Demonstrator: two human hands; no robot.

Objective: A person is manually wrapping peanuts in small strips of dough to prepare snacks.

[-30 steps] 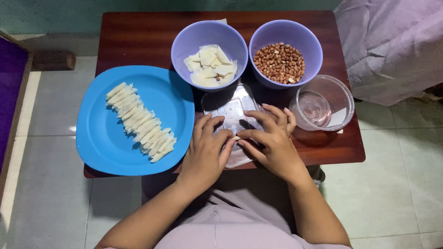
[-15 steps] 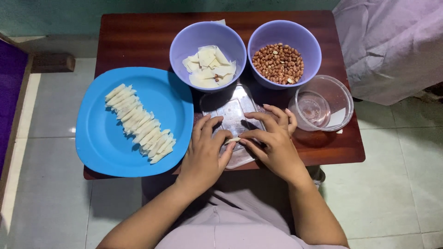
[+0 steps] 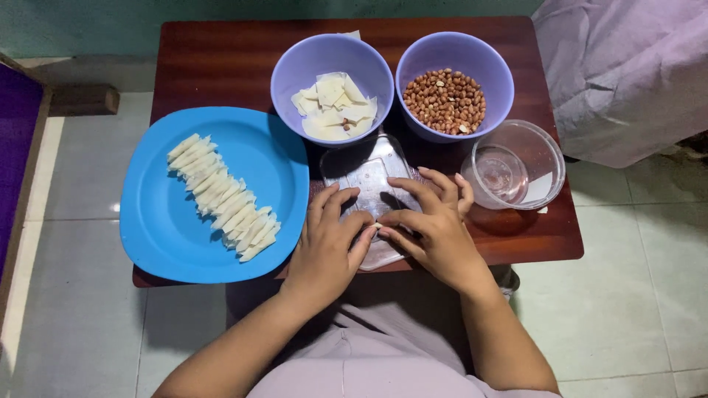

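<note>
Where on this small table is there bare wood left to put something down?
Bare wood shows along the table's far left corner, behind the blue plate, and in a thin strip near the clear bowl. The middle is crowded by both hands, and, and two purple bowls.

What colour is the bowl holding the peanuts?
Light purple; the bowl shows in the head view.
</note>
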